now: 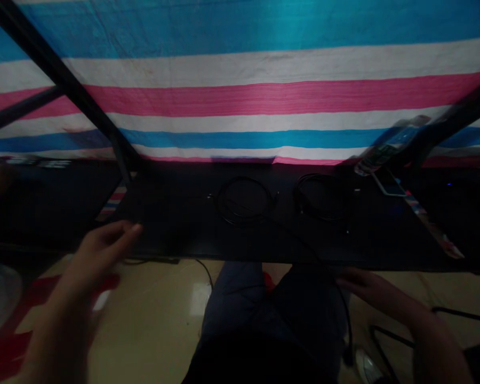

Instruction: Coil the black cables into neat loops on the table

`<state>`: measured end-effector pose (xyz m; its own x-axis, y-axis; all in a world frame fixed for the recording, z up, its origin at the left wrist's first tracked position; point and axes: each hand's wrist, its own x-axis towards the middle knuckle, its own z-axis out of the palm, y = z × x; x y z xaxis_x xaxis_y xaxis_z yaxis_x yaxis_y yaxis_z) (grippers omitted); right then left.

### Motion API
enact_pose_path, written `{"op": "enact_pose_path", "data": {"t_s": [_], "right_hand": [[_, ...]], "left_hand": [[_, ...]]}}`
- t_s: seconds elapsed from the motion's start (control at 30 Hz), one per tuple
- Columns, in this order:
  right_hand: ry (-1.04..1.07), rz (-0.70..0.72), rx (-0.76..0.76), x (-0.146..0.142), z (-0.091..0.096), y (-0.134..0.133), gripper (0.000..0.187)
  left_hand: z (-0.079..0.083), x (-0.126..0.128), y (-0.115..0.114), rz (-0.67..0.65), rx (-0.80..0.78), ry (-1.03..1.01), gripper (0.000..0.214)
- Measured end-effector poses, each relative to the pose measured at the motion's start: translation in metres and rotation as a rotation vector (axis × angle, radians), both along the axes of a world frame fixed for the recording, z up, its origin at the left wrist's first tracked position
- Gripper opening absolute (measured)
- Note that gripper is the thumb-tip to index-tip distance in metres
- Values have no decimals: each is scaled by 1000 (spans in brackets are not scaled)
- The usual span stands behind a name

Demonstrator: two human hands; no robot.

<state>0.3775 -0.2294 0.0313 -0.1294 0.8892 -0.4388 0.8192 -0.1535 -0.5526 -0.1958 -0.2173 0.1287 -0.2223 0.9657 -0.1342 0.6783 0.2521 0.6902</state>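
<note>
The open, empty left hand [98, 261], blurred, reaches over the near edge of a matte black tabletop [184, 234], where two coiled thin black cables [244, 178] lie. The right hand [370, 288], fingers loosely extended, is beside a hanging black cable [346, 320]; whether it grips is unclear.

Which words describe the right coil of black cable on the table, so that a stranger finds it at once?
Start at the black table top below the blue, white and pink striped sheet. Two coils of black cable lie side by side there. The right coil of black cable is the one nearer the plastic water bottle and the phone; the other coil lies closer to the table's middle.
</note>
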Motion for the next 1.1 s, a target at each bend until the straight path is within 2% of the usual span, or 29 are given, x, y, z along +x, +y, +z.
{"op": "enact_pose_path", "data": {"t_s": [0.07, 0.17, 0.2, 0.27, 0.33, 0.43, 0.5, 0.63, 0.73, 0.83, 0.97, 1.1], "right_hand": [[100, 4, 177, -37, 13, 21, 42], [202, 44, 591, -98, 44, 60, 37], [242, 85, 706, -119, 57, 72, 39], [302, 233, 838, -159, 82, 92, 48], [353, 442, 843, -190, 107, 106, 51], [417, 701, 704, -213, 136, 117, 38], [350, 711, 668, -208, 149, 122, 36], [135, 459, 729, -163, 159, 133, 36], [71, 346, 728, -123, 155, 139, 31], [57, 273, 770, -85, 145, 144, 34], [17, 27, 826, -40, 136, 152, 36], [-45, -193, 817, -15, 133, 156, 31]], "left_hand": [[8, 23, 9, -62, -1, -94, 40], [29, 61, 19, -197, 19, -139, 36], [36, 74, 22, -254, 33, -142, 35], [49, 99, 27, -342, 64, -138, 32], [56, 118, 32, -406, 97, -133, 31], [57, 129, 40, -481, 142, -145, 31], [54, 122, 43, -484, 156, -166, 31], [42, 89, 39, -337, 132, -208, 29], [30, 67, 33, -259, 110, -233, 27], [17, 47, 27, -250, 70, -222, 31], [1, 21, 24, -226, 20, -167, 34], [-18, 15, 23, -357, 41, -43, 30]]}}
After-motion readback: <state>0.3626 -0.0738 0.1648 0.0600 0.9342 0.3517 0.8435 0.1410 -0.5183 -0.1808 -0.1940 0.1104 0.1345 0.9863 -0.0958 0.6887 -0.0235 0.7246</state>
